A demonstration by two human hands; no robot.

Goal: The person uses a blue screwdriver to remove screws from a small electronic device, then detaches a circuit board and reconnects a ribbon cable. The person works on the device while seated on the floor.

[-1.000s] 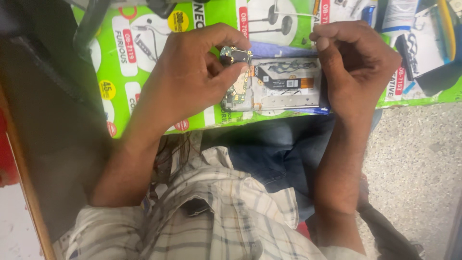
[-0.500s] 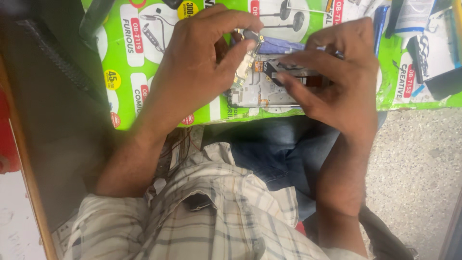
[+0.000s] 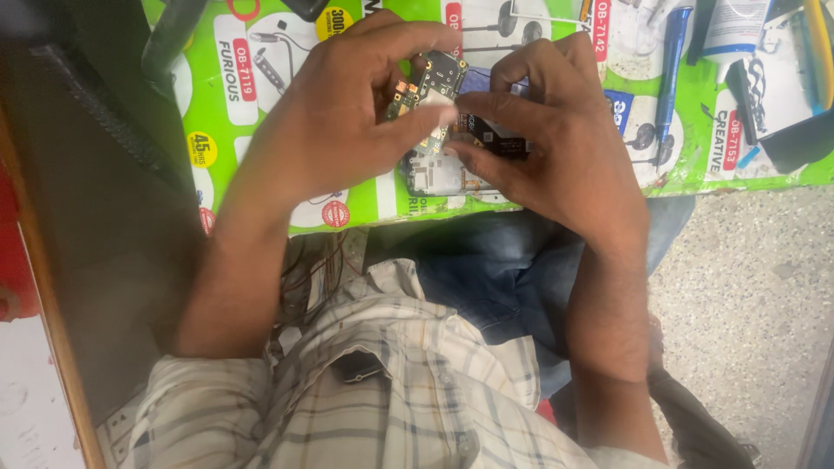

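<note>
Two hands meet at upper centre of the frame. My left hand (image 3: 347,130) pinches a small green circuit board (image 3: 427,85), fingers closed on it. My right hand (image 3: 556,143) grips a dark part (image 3: 495,139) over the opened phone (image 3: 434,174), mostly hidden beneath. Green printed sheet (image 3: 261,113) lies under everything. Blue screwdriver (image 3: 671,69) at upper right, well apart; its tip is cut off.

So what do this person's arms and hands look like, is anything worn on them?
Both forearms are bare up to above the elbow. The left hand and right hand wear no gloves, and no rings or watch show. The short sleeves belong to a pale plaid shirt with grey and dark lines and a chest pocket. Blue jeans show below it.
</note>
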